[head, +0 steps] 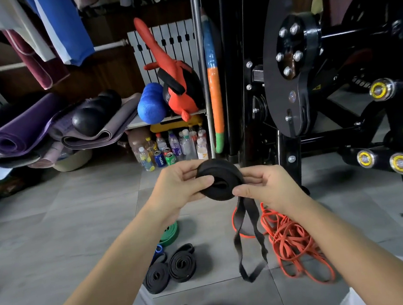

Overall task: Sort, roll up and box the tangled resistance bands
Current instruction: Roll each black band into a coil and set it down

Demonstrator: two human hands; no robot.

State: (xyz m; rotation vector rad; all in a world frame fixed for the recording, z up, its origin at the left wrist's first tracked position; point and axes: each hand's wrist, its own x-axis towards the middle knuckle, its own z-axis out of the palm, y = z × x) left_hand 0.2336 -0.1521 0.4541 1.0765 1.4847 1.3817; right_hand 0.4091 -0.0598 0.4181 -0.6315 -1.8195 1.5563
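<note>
Head view: black band roll (218, 175) is held mid-air, left hand (179, 186) pinching its left rim, right hand (272, 187) pinching the right rim. The loose tail (250, 243) hangs straight down from the roll's right side, long axis vertical, so the right hand looks nearer to feed it. The orange tangle (295, 244) lies on the floor just right of the tail.

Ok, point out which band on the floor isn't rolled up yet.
The orange band, a loose tangled heap below the right hand; the green, blue and two black ones lie coiled.
</note>
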